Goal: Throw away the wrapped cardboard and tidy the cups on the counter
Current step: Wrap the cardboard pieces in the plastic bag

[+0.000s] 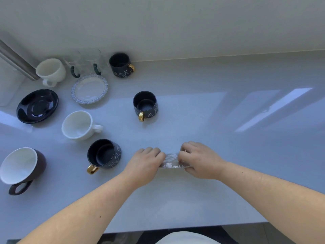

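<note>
Both hands clamped on a small, shiny wrapped piece [173, 162] lying on the counter [228, 120]: left hand [146, 163] gripping its left end, right hand [199, 160] its right end. Only a crinkled, glinting strip visible between the knuckles; cardboard under the wrap impossible to make out. Left of the wrapped piece, just beside the left hand, a dark mug with gold handle [103, 155]. Behind the piece, another dark mug [145, 104]. Far left, brown cup [21, 167], cut slightly by the frame edge.
</note>
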